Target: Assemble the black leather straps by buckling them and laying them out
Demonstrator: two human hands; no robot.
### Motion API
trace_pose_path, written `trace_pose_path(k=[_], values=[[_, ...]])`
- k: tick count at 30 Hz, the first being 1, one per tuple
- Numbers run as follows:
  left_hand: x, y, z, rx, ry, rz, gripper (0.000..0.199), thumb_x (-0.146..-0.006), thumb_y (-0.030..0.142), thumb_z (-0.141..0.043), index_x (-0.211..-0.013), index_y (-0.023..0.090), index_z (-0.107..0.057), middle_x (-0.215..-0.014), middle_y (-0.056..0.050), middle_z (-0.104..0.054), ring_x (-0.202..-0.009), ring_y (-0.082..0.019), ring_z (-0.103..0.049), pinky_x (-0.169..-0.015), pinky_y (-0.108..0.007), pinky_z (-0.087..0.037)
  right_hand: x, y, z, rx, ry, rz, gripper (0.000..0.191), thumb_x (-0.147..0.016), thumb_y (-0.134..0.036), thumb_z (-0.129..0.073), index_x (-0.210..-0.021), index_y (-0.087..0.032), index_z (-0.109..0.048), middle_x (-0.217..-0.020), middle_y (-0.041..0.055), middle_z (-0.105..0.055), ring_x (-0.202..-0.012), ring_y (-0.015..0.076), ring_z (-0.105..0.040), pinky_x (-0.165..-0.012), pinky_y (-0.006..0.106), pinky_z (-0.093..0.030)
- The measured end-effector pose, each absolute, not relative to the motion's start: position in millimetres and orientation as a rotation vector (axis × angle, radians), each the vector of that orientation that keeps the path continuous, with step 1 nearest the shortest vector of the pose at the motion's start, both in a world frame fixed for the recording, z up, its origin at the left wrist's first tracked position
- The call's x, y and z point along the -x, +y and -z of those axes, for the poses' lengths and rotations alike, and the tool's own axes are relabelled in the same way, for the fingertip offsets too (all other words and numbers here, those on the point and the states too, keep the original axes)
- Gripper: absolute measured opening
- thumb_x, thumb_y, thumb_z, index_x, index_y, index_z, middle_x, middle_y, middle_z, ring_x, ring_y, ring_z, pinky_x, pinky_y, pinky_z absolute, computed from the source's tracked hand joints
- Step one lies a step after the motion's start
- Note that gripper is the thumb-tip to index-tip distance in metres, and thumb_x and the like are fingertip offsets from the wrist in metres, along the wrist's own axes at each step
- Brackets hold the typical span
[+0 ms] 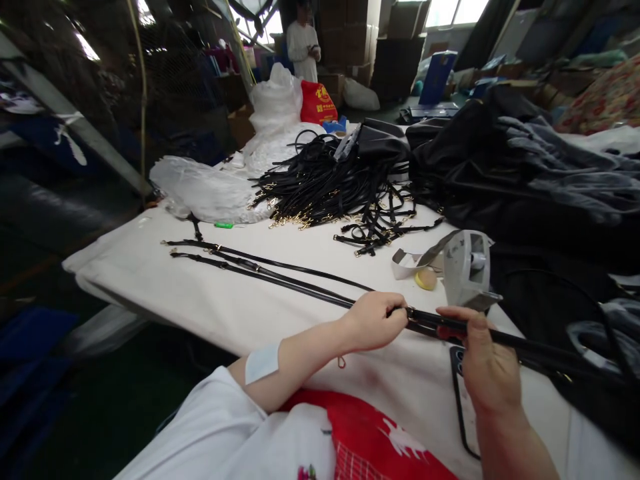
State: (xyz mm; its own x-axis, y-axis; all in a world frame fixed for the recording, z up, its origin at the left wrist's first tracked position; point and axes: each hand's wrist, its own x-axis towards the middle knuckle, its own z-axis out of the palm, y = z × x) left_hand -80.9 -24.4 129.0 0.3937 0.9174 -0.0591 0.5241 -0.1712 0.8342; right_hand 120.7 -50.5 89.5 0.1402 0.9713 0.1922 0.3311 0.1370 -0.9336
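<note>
Several long black straps (pixel 300 288) lie along the white counter (pixel 240 307) and run through both hands: the left hand (pixel 375 320) curls its fingers tight around them, while the right hand (pixel 487 353) pinches them farther right. A phone (pixel 467 413) lies beside the right wrist. Beyond sit a dark heap of straps (pixel 325 177) and clear plastic (pixel 200 187); behind, a person in white (pixel 303 43) stands near boxes (pixel 345 40).

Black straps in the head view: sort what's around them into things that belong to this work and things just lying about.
Belongs to the work:
black straps, held in the left hand and right hand
pile of straps with gold-coloured clasps, probably more of the same

Apparently just lying about:
phone, beside the right hand
small green item
red bag, behind the pile
</note>
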Motion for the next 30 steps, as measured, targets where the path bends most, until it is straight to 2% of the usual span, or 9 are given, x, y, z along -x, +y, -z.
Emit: trace_pose_path(k=[4,7,12,17,26,30], values=[[82,-23,-125,-1.833,1.266,-0.647,0.022,-0.085,0.025,-0.045,-0.07,0.018,-0.059,-0.056,0.005,-0.047,-0.056,-0.01,-0.042,-0.055,-0.022,-0.03,-124,-50,-77,1.387,-1.174,-1.011,0.049,-0.096,-0.059,-0.044,-0.1,-0.018,-0.07,-0.089,0.0068,-0.073,-0.069,0.0186,-0.068,-0.068,0.032,-0.056],[81,-24,-121,-1.858,1.26,-0.646,0.028,-0.088,0.029,-0.044,-0.068,0.018,-0.059,-0.056,0.005,-0.046,-0.055,-0.01,-0.04,-0.055,-0.023,-0.03,-120,-49,-75,1.311,-1.124,-1.078,0.045,-0.093,-0.058,-0.053,-0.097,-0.018,-0.071,-0.08,0.006,-0.073,-0.068,0.0179,-0.068,-0.066,0.029,-0.057],[83,-23,-118,-1.867,1.307,-0.652,0.026,-0.09,0.032,-0.046,-0.077,0.018,-0.065,-0.059,0.004,-0.052,-0.056,-0.011,-0.043,-0.054,-0.023,-0.03,-115,-49,-82,1.318,-1.148,-1.086,0.035,-0.083,-0.053,-0.07,-0.089,-0.018,-0.071,-0.068,0.0041,-0.073,-0.056,0.0172,-0.068,-0.056,0.028,-0.06],[82,-21,-114,-1.886,1.325,-0.635,0.026,-0.09,0.034,-0.048,-0.081,0.019,-0.067,-0.063,0.002,-0.058,-0.057,-0.011,-0.046,-0.054,-0.023,-0.031,-113,-50,-85,1.32,-1.166,-1.05,0.036,-0.084,-0.054,-0.068,-0.085,-0.018,-0.071,-0.066,0.0058,-0.074,-0.054,0.0202,-0.07,-0.052,0.031,-0.062],[79,-20,-116,-1.887,1.388,-0.599,0.027,-0.089,0.035,-0.049,-0.078,0.018,-0.067,-0.061,0.001,-0.058,-0.055,-0.011,-0.045,-0.053,-0.024,-0.03,-111,-49,-79,1.288,-1.108,-1.039,0.03,-0.085,-0.048,-0.069,-0.088,-0.018,-0.073,-0.069,0.0056,-0.075,-0.057,0.02,-0.072,-0.054,0.03,-0.062],[78,-20,-118,-1.894,1.427,-0.597,0.026,-0.088,0.035,-0.051,-0.075,0.018,-0.066,-0.061,0.001,-0.059,-0.055,-0.011,-0.045,-0.053,-0.024,-0.03,-113,-48,-80,1.299,-1.155,-1.014,0.03,-0.086,-0.048,-0.069,-0.087,-0.018,-0.074,-0.072,0.0063,-0.076,-0.061,0.0216,-0.073,-0.059,0.032,-0.064]])
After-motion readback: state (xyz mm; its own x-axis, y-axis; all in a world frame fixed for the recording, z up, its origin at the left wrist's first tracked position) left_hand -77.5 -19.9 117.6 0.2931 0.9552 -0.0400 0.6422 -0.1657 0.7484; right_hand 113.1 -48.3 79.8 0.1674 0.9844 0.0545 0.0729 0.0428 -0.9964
